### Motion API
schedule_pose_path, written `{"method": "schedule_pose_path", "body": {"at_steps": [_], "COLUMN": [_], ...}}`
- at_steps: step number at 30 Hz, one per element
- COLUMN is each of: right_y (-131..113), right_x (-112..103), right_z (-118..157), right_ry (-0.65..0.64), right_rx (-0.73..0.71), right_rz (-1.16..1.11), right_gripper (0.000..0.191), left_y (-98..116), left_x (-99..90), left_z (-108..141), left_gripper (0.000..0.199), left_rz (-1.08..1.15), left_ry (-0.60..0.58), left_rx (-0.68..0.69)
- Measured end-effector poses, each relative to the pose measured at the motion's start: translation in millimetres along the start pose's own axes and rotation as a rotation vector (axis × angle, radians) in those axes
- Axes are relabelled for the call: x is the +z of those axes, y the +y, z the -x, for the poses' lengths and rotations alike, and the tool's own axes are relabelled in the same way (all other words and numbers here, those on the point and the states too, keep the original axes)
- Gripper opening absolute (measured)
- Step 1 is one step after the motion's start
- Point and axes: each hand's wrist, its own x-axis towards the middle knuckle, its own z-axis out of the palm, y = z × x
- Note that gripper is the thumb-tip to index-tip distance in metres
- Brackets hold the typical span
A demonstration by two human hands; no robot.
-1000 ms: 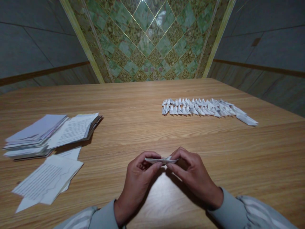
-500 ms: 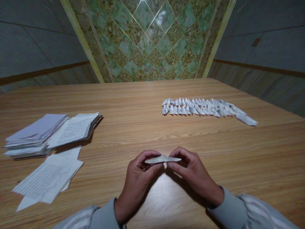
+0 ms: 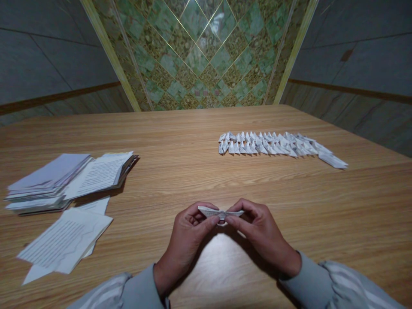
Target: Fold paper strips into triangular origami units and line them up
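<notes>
Between both hands, just above the near part of the table, is a small folded paper boat [image 3: 209, 212] with pointed ends and print on its side. My left hand [image 3: 189, 234] pinches its left half, thumb in front and fingers behind. On the other half, my right hand [image 3: 259, 225] has the same kind of pinch, and the two thumbs nearly meet at the middle. The lower part of the folded paper is hidden by the thumbs.
Rows of small folded paper pieces [image 3: 267, 145] stand at the back right of the wooden table [image 3: 167, 171]. On the left lie a stack of paper [image 3: 48, 174], an open pile of printed pages [image 3: 103, 174] and several loose printed sheets [image 3: 64, 240].
The folded paper has tipped so that its printed front side shows more. My thumbs have shifted up onto its front. Everything else on the table looks unmoved.
</notes>
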Motion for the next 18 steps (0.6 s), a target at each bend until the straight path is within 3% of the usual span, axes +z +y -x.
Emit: {"method": "schedule_pose_path", "body": {"at_steps": [5, 12, 18], "right_y": [0.0, -1.5, -3.7], "right_x": [-2.8, -3.0, -5.2], "right_z": [-1.0, 0.1, 0.7], "right_ry": [-0.018, 0.01, 0.016], "right_rx": [-0.031, 0.066, -0.13], "right_rz": [0.049, -0.028, 0.135], "right_gripper": [0.014, 0.024, 0.016], "left_y": [-2.4, 4.6, 3.8], "left_x": [-2.9, 0.7, 0.6], "left_z": [-1.5, 1.3, 2.2], "left_gripper": [0.024, 0.014, 0.016], "left_rz": [0.012, -0.03, -0.063], "left_ry": [-0.01, 0.053, -0.01], "left_rx": [-0.095, -0.037, -0.071]}}
